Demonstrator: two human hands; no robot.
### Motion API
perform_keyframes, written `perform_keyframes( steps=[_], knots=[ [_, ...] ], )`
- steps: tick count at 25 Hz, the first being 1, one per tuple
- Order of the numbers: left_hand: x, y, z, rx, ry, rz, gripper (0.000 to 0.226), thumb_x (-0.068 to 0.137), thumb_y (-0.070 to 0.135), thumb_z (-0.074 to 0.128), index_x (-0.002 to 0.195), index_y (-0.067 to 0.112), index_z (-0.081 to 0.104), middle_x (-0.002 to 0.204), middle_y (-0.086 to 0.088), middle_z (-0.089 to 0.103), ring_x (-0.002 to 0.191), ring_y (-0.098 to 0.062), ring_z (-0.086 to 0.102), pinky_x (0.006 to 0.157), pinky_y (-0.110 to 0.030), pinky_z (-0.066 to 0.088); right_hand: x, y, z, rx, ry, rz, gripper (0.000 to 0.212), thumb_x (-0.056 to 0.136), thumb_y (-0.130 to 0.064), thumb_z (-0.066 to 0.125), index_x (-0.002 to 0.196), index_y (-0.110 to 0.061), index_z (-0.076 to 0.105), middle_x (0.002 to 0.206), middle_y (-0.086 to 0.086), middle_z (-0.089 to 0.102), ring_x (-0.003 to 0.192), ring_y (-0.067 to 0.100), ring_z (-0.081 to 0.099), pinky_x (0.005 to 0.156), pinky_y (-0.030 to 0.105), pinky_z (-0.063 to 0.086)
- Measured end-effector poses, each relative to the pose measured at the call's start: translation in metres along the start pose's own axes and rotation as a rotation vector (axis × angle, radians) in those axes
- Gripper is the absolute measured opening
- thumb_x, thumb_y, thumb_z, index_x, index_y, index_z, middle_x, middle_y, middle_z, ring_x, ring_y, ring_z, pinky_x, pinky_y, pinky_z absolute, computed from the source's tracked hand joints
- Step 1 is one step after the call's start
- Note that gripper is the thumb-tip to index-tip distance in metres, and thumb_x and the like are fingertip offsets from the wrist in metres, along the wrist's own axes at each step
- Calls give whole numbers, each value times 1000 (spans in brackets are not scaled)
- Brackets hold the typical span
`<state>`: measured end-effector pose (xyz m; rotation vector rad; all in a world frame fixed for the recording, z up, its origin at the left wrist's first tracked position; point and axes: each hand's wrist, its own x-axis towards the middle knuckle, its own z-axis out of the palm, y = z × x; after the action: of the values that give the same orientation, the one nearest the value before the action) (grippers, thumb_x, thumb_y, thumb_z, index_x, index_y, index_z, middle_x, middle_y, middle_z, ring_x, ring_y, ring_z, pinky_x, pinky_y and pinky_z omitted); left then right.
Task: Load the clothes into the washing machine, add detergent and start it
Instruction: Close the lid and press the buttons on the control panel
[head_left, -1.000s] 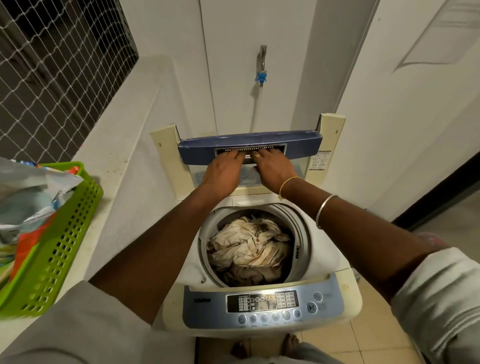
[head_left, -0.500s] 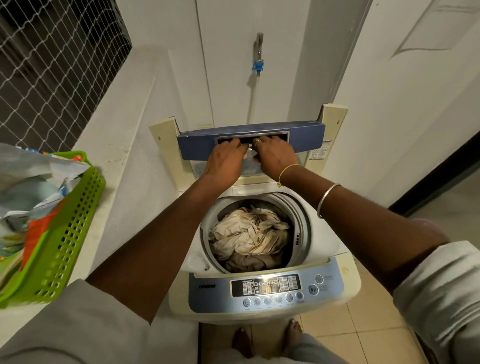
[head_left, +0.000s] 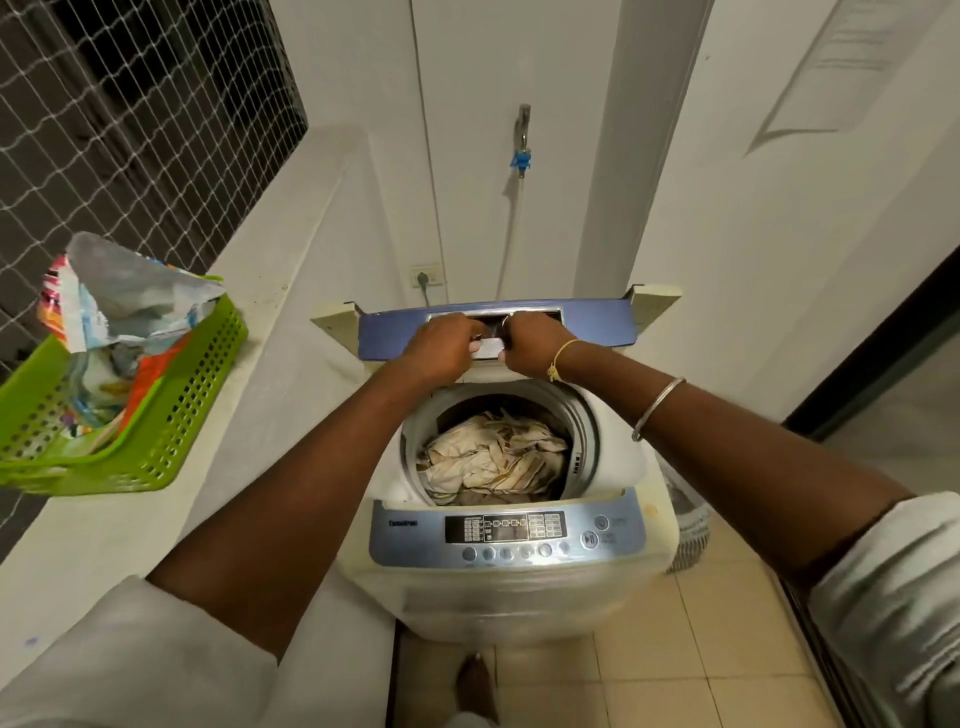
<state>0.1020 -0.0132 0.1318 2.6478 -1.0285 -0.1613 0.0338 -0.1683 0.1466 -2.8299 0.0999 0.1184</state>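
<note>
Top-loading washing machine (head_left: 506, 597) at centre, standing on tiled floor (head_left: 701, 675). Lid (head_left: 597, 327) raised, blue edge facing the camera, open drum below.

Clothes (head_left: 493, 460): crumpled cream and brown fabric, inside the drum, below the rim.

Left hand (head_left: 441, 348) and right hand (head_left: 530, 345) side by side at the handle recess in the middle of the lid edge, nearly touching. Left fingers (head_left: 470, 338) curled and pressed together, gripping the lid at the recess. Right fingers (head_left: 511, 338) the same, curled inward, knuckles up. Small pale grey piece (head_left: 488, 347) showing between the two hands, touched by both; cannot tell whether part of the lid. Fingertips mostly hidden.

Silver bangle (head_left: 657, 408) on the right forearm, yellow thread (head_left: 558, 358) at the right wrist.

Control panel (head_left: 506, 535) along the near edge of the machine: dark display, row of round buttons beneath. Markings too small to read.

Green plastic basket (head_left: 156, 441) on the white ledge (head_left: 270, 322) to the left, well apart from the machine. Opened detergent bag (head_left: 119, 306) standing in the basket, top crumpled.

Tap (head_left: 522, 137) with blue fitting on the wall behind, wall socket (head_left: 428, 278) lower left of it. Bare foot (head_left: 475, 686) at the bottom edge.
</note>
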Motion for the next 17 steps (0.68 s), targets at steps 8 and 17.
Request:
perform_keyframes(
  steps=[8, 17],
  knots=[
    [-63, 23, 35, -74, -191, -162, 34, 91, -3, 53, 107, 21, 72, 112, -5, 69, 100, -23, 62, 82, -32, 46, -48, 2, 45, 212, -206, 70, 24, 93, -22, 60, 103, -4, 72, 98, 14, 71, 93, 28, 65, 82, 34, 51],
    [-87, 10, 105, -170, -408, -181, 18, 99, 13, 52, 101, 12, 70, 107, -10, 70, 93, -21, 59, 81, -32, 45, -66, 21, 118, 241, -381, 150, 29, 95, -8, 51, 68, -14, 59, 84, 11, 63, 89, 34, 64, 85, 39, 53]
  ],
)
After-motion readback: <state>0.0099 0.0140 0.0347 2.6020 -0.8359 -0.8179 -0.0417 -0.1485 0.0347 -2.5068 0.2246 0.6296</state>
